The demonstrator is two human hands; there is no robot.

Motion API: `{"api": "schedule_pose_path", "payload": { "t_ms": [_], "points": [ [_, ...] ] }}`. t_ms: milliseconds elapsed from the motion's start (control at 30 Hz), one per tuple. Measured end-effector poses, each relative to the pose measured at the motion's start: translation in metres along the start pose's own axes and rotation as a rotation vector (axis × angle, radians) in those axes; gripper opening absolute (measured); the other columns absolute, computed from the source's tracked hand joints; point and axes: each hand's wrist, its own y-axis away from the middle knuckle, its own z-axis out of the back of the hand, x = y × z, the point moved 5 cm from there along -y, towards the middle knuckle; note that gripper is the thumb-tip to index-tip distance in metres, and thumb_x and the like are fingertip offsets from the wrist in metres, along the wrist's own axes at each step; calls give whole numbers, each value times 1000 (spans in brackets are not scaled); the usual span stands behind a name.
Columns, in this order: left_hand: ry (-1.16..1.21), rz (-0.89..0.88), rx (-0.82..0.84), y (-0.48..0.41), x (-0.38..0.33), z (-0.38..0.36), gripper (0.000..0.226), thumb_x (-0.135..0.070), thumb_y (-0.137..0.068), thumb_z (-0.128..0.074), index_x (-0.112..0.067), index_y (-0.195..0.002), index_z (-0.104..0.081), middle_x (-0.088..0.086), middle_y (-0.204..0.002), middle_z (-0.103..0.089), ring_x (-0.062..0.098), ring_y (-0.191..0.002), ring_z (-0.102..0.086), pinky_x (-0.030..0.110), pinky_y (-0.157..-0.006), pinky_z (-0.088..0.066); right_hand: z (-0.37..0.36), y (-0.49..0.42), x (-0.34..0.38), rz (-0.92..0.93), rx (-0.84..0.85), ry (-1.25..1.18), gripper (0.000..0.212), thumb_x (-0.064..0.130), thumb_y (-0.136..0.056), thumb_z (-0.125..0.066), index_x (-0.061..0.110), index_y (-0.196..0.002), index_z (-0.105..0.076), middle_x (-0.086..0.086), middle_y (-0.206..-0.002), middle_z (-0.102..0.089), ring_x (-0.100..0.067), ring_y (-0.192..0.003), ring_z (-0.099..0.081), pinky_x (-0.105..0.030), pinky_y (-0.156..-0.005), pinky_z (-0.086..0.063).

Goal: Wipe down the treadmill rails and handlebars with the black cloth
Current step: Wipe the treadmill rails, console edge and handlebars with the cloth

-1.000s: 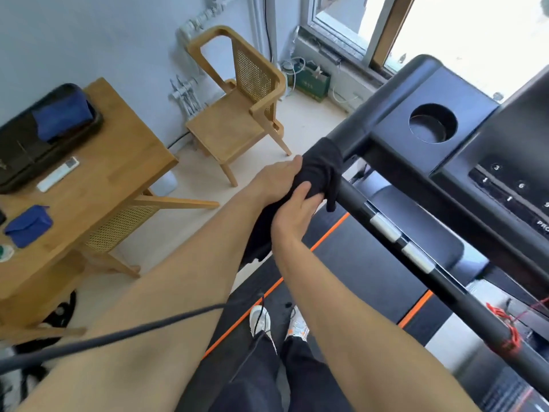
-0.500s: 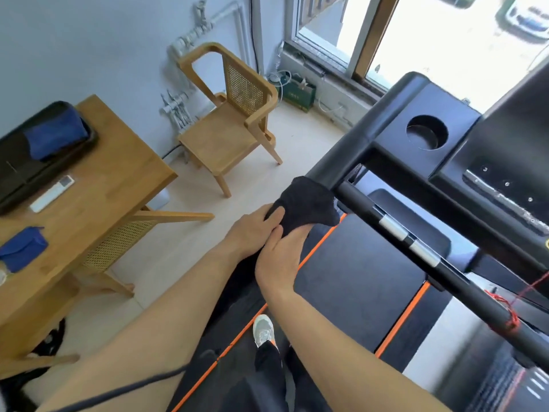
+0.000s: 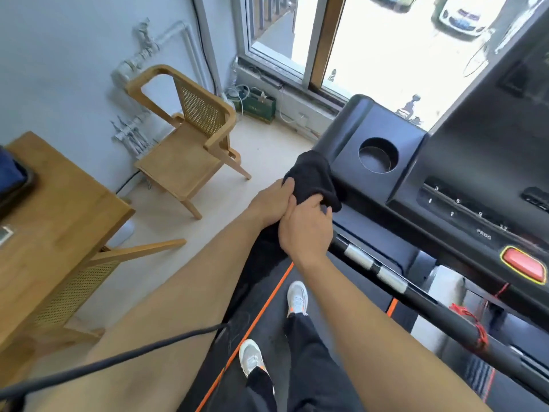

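Observation:
The black cloth (image 3: 312,179) is bunched over the left side rail (image 3: 261,263) of the treadmill, right beside the console's cup holder (image 3: 378,155). My left hand (image 3: 270,203) grips the cloth from the outer side. My right hand (image 3: 306,230) grips it from the inner side, thumb pressed into the fabric, and touches the left hand. The front handlebar (image 3: 416,295) runs down to the right with two silver sensor bands (image 3: 358,257) on it. The rail under the cloth is hidden.
A wooden chair (image 3: 190,144) stands by the wall at left, and a wooden table (image 3: 53,215) is nearer at far left. The console (image 3: 475,209) has number buttons and a red stop button (image 3: 524,264). My feet stand on the belt (image 3: 267,331). A black cable (image 3: 118,358) crosses my left arm.
Both hands have slid the cloth up the left rail toward the console corner, after being lower on the rail half a second ago. The view has tilted toward the console.

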Motion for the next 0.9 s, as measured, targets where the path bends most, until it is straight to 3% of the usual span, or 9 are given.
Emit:
{"api": "schedule_pose_path", "payload": {
  "t_ms": [67,133,300,400,467,600,667,800,900],
  "points": [
    [3,6,14,-19,-16,-2,56,-50,-104,-24,-17,-140,-51,8,-142,-54,27,-129,-48,42,-110,-34,4,-21,-2,39,112,-2,35,21,-105,-21,7,-131,-40,-24,-118,-54,-41,-101,-59,-42,-86,-43],
    [-15,1,2,-33,-30,-5,57,-54,-102,-28,-19,-142,-49,8,-142,-55,28,-127,-49,43,-109,-35,8,-44,-6,54,195,7,38,13,-103,-19,12,-140,-31,-25,-121,-51,-42,-102,-59,-40,-74,-40],
    [-220,-162,-107,-27,-51,-13,44,-45,-102,-34,-20,-137,-44,4,-137,-57,27,-120,-56,47,-102,-42,6,-65,-24,-105,364,-336,51,29,-105,-9,13,-151,-23,-23,-141,-49,-38,-127,-49,-48,-104,-38],
    [-280,-246,-161,-20,-50,-9,40,-42,-104,-31,-22,-136,-44,2,-134,-58,25,-116,-56,44,-98,-42,7,-64,-27,-213,424,-462,60,38,-104,-4,14,-155,-24,-20,-151,-41,-36,-136,-41,-49,-112,-31],
    [-166,-144,-85,-29,-42,-6,40,-44,-104,-28,-21,-126,-52,2,-126,-61,23,-110,-56,43,-100,-41,14,-55,-20,-137,412,-346,53,30,-105,-11,12,-155,-19,-24,-148,-40,-41,-132,-42,-49,-107,-35],
    [245,172,83,-42,-24,-1,55,-54,-104,-31,-14,-124,-63,8,-131,-63,21,-114,-59,38,-106,-40,20,-26,-4,52,310,-154,49,11,-101,-24,12,-150,-15,-27,-128,-42,-44,-103,-53,-44,-78,-42],
    [313,211,95,-41,-19,-1,53,-56,-103,-34,-17,-116,-67,8,-128,-65,20,-110,-61,36,-104,-42,21,-31,-6,24,312,-176,52,12,-102,-23,13,-153,-12,-28,-132,-41,-45,-108,-52,-46,-84,-43],
    [15,65,7,-20,-28,-6,55,-53,-103,-24,-18,-129,-57,4,-129,-62,24,-116,-56,44,-107,-39,17,-61,-18,-162,417,-367,53,27,-106,-13,14,-157,-14,-27,-150,-35,-43,-133,-40,-51,-109,-34],
    [-284,-52,-165,-2,-33,-6,44,-46,-106,-22,-18,-125,-51,6,-116,-62,26,-98,-54,38,-88,-39,20,-51,-13,-147,397,-420,51,36,-105,-12,13,-145,-35,-26,-140,-45,-43,-125,-47,-53,-103,-39]
  ]
}}
